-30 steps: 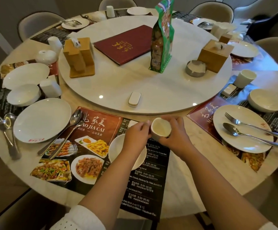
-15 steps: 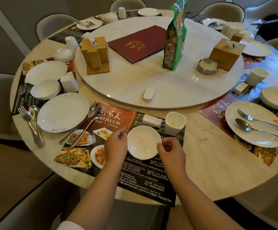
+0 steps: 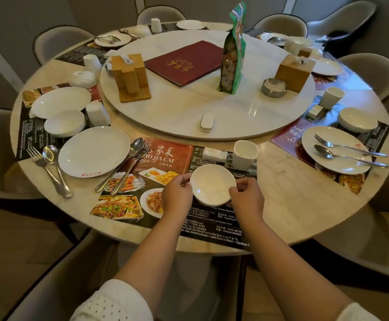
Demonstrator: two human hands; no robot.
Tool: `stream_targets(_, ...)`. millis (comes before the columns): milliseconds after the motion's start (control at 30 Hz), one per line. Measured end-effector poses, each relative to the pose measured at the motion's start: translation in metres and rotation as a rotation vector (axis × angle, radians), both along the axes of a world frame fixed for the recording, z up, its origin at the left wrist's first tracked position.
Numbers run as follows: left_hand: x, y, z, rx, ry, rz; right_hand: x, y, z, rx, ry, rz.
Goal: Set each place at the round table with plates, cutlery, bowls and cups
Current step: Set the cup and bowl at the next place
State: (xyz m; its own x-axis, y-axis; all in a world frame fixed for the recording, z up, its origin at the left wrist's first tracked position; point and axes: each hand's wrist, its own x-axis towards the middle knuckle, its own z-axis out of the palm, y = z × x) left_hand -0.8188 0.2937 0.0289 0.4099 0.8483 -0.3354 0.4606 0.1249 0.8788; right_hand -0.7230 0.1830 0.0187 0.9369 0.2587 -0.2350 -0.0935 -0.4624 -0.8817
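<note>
Both hands on one small white bowl (image 3: pixel 213 184), glossy ceramic, round and shallow, sitting on the printed placemat (image 3: pixel 156 158) at the near edge of the round table (image 3: pixel 288 205). Left hand (image 3: pixel 176 195): fingers curled, thumb and fingertips pinching the bowl's left rim. Right hand (image 3: pixel 246 200): fingers curled likewise, gripping the right rim and side. Whether the bowl rests on the mat or is lifted just clear of it cannot be told. Just beyond the bowl, a plain white cup (image 3: pixel 245 154), cylindrical, no handle, upright; beside it to the left a small white rectangular rest (image 3: pixel 214 155). Mat is laminated, shiny, with food photos and small white text on black. Left of the mat: a flat white plate (image 3: pixel 93 151), smooth, with a red mark at its near rim; a steel spoon and fork (image 3: pixel 128 163) lie between plate and mat, polished. Table top pale, marble-like; a raised round turntable (image 3: pixel 207 89) of the same pale stone occupies the centre. Sleeves white, the left one dotted.
</note>
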Motion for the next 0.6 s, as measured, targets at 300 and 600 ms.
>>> stream_targets(300,-0.008,-0.021,0.001,-0.063,-0.06,-0.008,-0.012,-0.025,0.01,0.005,0.039,0.036)
stream_targets(600,-0.071,-0.037,0.019,-0.135,-0.21,0.139,-0.081,-0.032,0.023,0.124,-0.09,0.054)
